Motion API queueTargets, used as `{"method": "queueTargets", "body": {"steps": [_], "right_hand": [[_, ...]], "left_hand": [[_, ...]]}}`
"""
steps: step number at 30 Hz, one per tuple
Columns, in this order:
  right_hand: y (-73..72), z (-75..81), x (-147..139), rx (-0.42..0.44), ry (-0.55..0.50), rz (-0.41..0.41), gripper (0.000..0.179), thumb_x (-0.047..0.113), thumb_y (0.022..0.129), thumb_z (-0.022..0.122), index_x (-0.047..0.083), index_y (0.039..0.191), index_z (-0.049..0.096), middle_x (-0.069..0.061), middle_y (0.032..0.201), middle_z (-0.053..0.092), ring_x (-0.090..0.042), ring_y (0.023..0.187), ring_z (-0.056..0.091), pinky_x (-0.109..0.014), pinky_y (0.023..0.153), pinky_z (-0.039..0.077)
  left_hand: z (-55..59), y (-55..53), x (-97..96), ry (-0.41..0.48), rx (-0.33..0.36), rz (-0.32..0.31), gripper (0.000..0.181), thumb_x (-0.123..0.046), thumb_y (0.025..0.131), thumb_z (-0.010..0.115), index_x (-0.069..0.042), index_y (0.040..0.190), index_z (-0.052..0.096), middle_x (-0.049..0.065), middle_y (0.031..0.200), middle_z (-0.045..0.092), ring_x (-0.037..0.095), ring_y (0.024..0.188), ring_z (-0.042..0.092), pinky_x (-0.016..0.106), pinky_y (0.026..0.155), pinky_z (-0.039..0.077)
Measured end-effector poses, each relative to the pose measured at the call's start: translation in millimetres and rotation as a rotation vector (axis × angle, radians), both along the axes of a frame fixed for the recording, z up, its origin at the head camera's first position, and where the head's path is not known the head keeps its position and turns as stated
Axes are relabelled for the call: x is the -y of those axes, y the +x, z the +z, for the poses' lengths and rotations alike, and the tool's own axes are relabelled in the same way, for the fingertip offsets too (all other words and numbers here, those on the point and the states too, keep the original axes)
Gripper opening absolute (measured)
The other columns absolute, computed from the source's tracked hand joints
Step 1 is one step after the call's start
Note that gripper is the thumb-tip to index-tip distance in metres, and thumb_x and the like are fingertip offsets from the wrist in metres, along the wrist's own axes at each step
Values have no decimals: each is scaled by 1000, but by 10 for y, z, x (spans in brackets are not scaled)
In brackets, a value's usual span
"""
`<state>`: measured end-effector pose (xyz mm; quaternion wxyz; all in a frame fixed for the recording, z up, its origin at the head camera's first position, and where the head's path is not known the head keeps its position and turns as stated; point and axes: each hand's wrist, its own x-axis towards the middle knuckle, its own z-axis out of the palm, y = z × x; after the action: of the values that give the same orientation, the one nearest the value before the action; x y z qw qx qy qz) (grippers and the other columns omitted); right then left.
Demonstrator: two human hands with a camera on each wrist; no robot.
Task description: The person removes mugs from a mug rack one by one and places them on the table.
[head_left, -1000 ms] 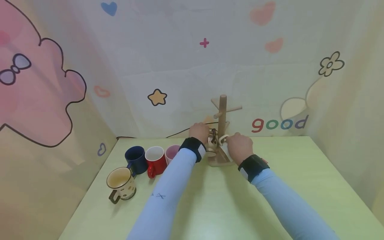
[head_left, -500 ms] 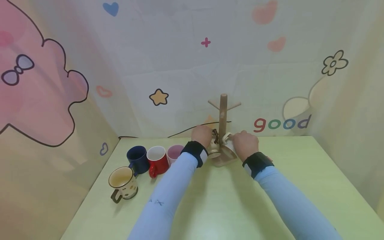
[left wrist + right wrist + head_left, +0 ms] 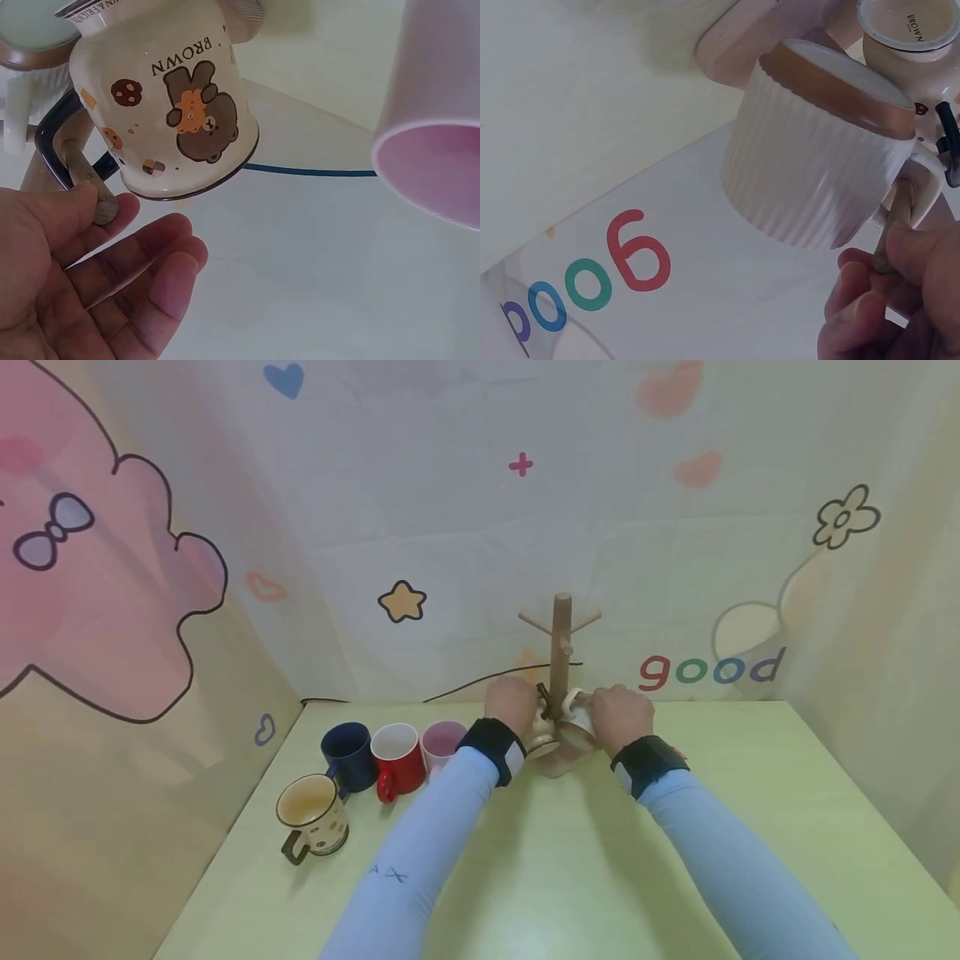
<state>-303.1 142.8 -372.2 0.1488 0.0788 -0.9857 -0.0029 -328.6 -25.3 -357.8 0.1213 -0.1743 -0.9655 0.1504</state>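
Observation:
A wooden mug tree (image 3: 561, 652) stands at the back of the table, two mugs hanging from its lower pegs. My left hand (image 3: 512, 703) pinches the tip of the left lower peg (image 3: 105, 208) between thumb and index finger, other fingers loosely bent. On that peg hangs a cream mug (image 3: 196, 112) with a brown bear, by its dark handle. On the other side, my right hand (image 3: 622, 718) pinches the tip of the right lower peg (image 3: 883, 259). A white ribbed mug (image 3: 810, 150) with a brown base band hangs there by its handle, tilted.
At the left of the table stand a navy mug (image 3: 349, 758), a red mug (image 3: 401, 770), a pink mug (image 3: 442, 742) and a cream spotted mug (image 3: 318, 822), all upright. A printed curtain (image 3: 465, 552) hangs behind the table.
The mug tree has turned with both hands on its pegs: its front upper peg has swung from left to right. Both hanging mugs have shifted with it. The standing mugs keep their places.

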Motion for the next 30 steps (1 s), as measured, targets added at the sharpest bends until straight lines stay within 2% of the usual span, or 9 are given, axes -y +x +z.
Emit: {"method": "queueTargets", "body": {"steps": [7,12,19,30], "right_hand": [[-5,-27,-29,-31,-43,11,10,5,92,64,-2,88,69,-18,71,62,-34,64,64,-49,50,52],[-4,-29,-52,0,-78,9,15,12,95,65,-1,96,71,-18,73,63,-33,66,62,-49,52,52],[-7,-63,-95,23,-132,-15,24,24,101,59,2,104,69,-18,75,62,-35,65,61,-48,51,51],[18,-74,-132,72,-198,-32,31,30,103,54,7,117,67,-16,78,64,-30,63,59,-44,51,50]], "left_hand": [[-8,4,6,23,10,-17,18,-19,99,61,-18,92,78,-3,84,72,13,78,67,29,68,56],[1,4,20,53,29,-15,21,-22,101,59,-17,92,77,-2,85,71,14,78,67,30,66,57],[29,6,39,98,72,32,39,-38,104,47,-16,89,76,-3,81,69,12,74,67,30,61,56],[0,31,19,95,99,120,25,-28,103,52,-17,96,73,-4,74,64,9,63,60,28,50,50]]}}
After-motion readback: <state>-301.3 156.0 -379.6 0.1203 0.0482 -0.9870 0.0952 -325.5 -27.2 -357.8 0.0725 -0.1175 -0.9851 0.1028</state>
